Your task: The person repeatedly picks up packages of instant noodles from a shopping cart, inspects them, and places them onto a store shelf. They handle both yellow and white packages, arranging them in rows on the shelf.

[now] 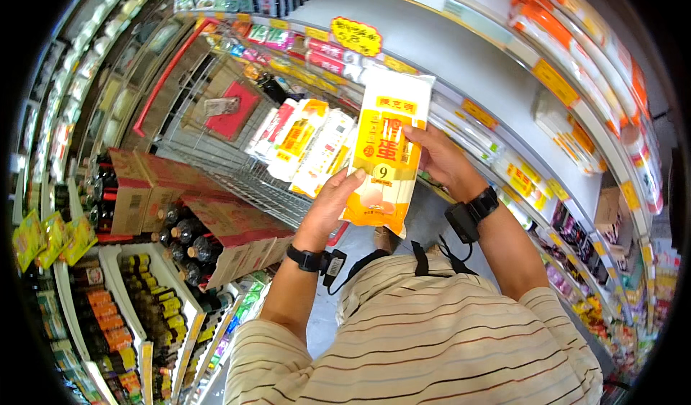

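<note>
A white and yellow-orange plastic packet of egg noodles (pixel 384 151) is held upright between both my hands, in front of my body. My left hand (pixel 333 202) grips its lower left edge, thumb on the front. On the right edge, higher up, my right hand (pixel 440 151) holds it with the thumb on the front. Just behind and left of the packet, several similar noodle packets (pixel 299 138) lie in a wire shopping cart (pixel 243 181). A red item (pixel 237 111) lies farther along in the cart.
A store shelf (pixel 421 38) with noodle packs and price tags curves along the right. Cardboard boxes (pixel 156 184), one holding dark bottles (pixel 189 232), stand left of the cart. Below them are shelves of bottles (pixel 162 302). The cart's red handle (pixel 173 78) shows at upper left.
</note>
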Motion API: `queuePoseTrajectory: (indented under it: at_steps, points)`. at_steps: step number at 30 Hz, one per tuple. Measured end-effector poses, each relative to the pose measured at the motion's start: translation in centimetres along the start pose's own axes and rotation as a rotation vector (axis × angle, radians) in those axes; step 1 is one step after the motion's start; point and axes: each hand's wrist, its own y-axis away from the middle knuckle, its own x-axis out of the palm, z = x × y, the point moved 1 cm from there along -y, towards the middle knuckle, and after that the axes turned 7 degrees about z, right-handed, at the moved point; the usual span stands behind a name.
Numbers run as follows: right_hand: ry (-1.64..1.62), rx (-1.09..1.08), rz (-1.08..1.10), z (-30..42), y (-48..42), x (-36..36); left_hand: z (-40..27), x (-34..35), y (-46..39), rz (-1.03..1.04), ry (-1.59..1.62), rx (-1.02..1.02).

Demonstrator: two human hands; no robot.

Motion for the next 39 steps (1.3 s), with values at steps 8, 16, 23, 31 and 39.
queuePoseTrajectory:
  at_steps: [8,16,23,31,39]
  points:
    - [0.121,-0.022,-0.041,1.3,2.9,-1.8,-1.4,2.9,-3.5,0.086,-0.092,0.028]
    - [0.116,-0.046,-0.049,1.8,4.6,-2.3,-0.8,4.5,-6.3,0.159,0.031,-0.021]
    - [0.15,-0.024,-0.123,1.9,5.3,-3.6,-0.2,5.9,-7.4,0.188,0.017,-0.013]
    - [0.072,-0.019,-0.123,2.1,5.5,-4.4,0.3,6.0,-7.8,0.159,0.102,0.071]
    - [0.15,0.094,-0.084,0.3,8.0,-4.2,-0.9,4.7,-8.6,0.127,0.28,0.182]
